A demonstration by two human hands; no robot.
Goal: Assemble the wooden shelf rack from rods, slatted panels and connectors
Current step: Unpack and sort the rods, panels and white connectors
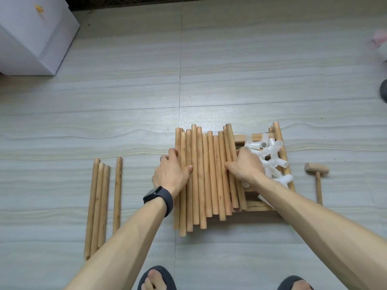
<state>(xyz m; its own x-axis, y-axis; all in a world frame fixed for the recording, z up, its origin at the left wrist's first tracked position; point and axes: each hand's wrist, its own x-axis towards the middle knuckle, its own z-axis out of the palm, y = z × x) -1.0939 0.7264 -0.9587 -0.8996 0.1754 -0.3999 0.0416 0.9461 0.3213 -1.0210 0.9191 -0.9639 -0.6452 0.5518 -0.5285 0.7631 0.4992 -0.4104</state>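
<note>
- The risk I see: the rods [201, 174] lie loose and uneven on the panels [238, 138]. Squeezing them from both sides could roll some off or knock the connectors [274, 162].
- My left hand [171, 169] curls over the pile's left edge, thumb on top, gripping the outer rods.
- My right hand [245, 166] grips the right edge. The connectors sit just beyond its knuckles, and the mallet [317, 174] lies farther right.
</note>
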